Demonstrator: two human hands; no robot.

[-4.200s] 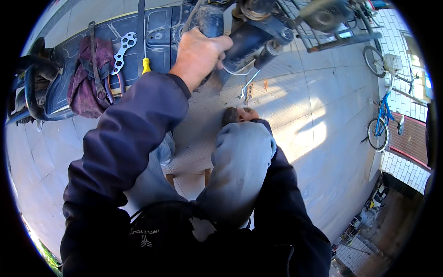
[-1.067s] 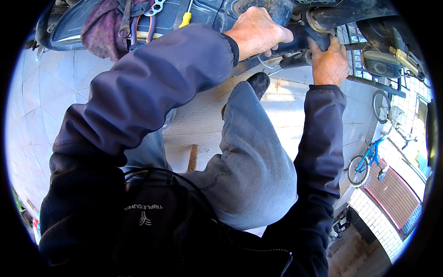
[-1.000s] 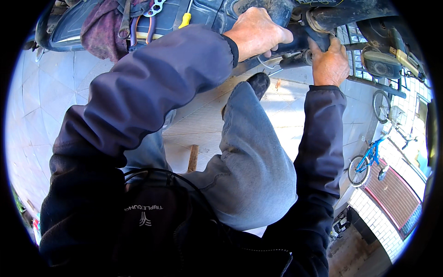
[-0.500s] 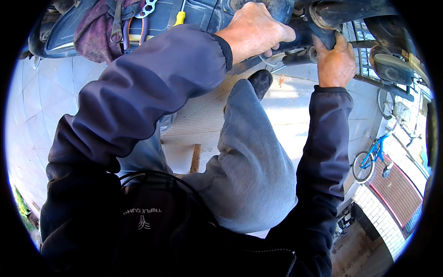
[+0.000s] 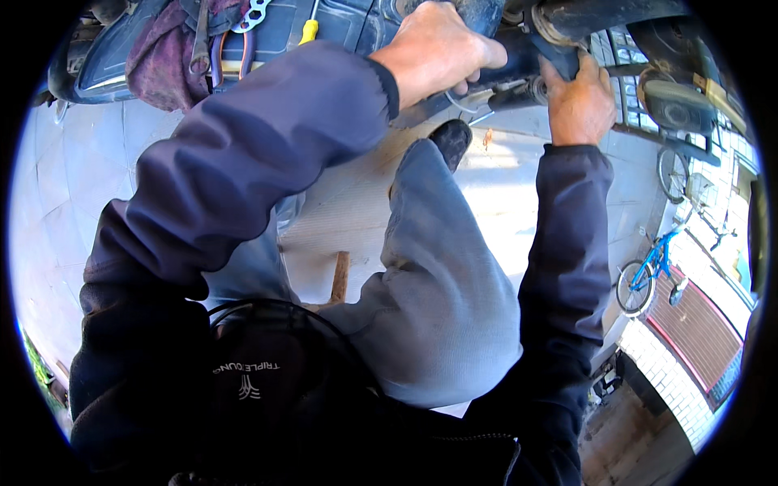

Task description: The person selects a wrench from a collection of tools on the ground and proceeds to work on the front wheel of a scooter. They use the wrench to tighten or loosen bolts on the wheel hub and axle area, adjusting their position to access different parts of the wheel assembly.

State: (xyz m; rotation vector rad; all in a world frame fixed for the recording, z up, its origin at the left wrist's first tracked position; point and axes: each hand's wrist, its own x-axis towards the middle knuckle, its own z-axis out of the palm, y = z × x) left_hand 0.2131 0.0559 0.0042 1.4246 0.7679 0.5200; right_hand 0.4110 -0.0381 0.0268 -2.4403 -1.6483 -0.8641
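Observation:
At the top, my left hand [image 5: 433,53] curls its fingers over a dark, grimy metal part of the vehicle, thumb pointing right. My right hand [image 5: 580,104] grips a dark part [image 5: 557,57] beside a cylindrical joint. A dark tube [image 5: 512,97] with a thin curved wire under it lies between them. Left of the hands, on the vehicle's grey-blue panel [image 5: 344,20], are a purple rag [image 5: 162,69], a long wrench [image 5: 199,49], a perforated flat spanner [image 5: 252,18], pliers [image 5: 232,57] and a yellow-handled screwdriver [image 5: 308,31].
My bent knee and dark shoe [image 5: 451,142] are below the vehicle, above tiled paving [image 5: 89,170]. A short piece of wood [image 5: 340,275] is between my legs. A metal rack [image 5: 673,138] juts right. A blue bicycle [image 5: 652,267] and another [image 5: 673,174] stand by a white brick wall.
Since the earliest frame, my right hand has risen from low by my foot onto the vehicle, and my left hand has shifted right. Over the last second both hands have barely moved.

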